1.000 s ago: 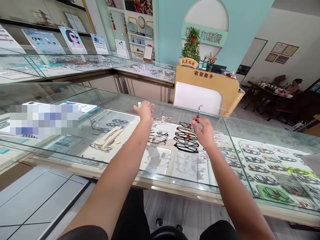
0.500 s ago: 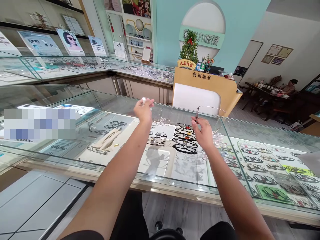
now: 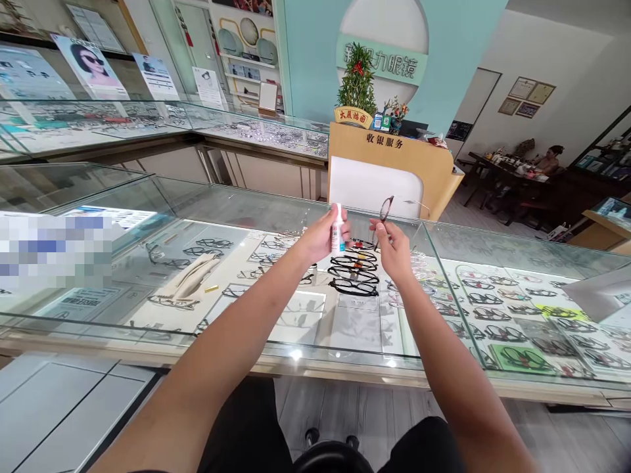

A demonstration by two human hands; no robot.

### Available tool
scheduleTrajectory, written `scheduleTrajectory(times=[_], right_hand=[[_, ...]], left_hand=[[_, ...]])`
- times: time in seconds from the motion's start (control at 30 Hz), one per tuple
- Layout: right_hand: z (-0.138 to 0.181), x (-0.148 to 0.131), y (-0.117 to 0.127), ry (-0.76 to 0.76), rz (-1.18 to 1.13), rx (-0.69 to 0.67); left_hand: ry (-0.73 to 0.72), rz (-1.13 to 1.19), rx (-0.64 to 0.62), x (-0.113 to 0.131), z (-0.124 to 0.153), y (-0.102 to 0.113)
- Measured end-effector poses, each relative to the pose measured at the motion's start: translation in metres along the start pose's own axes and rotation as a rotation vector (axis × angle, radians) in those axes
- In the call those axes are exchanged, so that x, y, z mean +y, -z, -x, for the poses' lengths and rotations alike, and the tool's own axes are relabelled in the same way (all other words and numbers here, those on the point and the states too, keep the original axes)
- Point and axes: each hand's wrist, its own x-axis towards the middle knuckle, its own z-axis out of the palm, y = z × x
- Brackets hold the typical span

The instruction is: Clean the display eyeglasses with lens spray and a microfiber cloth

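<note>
My left hand (image 3: 323, 235) is wrapped round a small white spray bottle (image 3: 338, 231) with a printed label, held upright above the glass counter. Just to the right, my right hand (image 3: 393, 248) pinches a pair of eyeglasses (image 3: 387, 209) by one side, the lens turned nearly edge-on and a thin temple reaching out to the right. A gap separates the bottle from the glasses. Below both hands, inside the case, lies a column of dark eyeglass frames (image 3: 353, 287).
The glass display counter (image 3: 315, 351) runs across in front of me with many frames inside. A wooden cashier desk (image 3: 441, 174) with a plant (image 3: 355, 85) stands beyond it. At far right a person (image 3: 549, 161) sits by a table. A stool (image 3: 332, 458) is beneath me.
My left hand has moved right, nearer the eyeglasses, and the bottle now shows upright. The eyeglasses have turned so a lens shows. The whole view has shifted slightly.
</note>
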Motion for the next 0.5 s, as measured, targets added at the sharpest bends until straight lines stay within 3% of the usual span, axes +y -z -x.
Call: scheduleTrajectory(times=[0.1,0.2,0.5], right_hand=[[-0.002,-0.001,0.001,-0.043,-0.095,-0.008],[-0.005,0.0,0.003,-0.068,-0.188,-0.007],[-0.008,-0.001,0.006,-0.133,-0.283,0.013]], left_hand=[[0.05,0.013,-0.052,0.003,0.006,-0.005],[0.006,0.014,-0.097,0.006,0.011,-0.007],[0.02,0.027,-0.116,0.008,0.014,-0.001]])
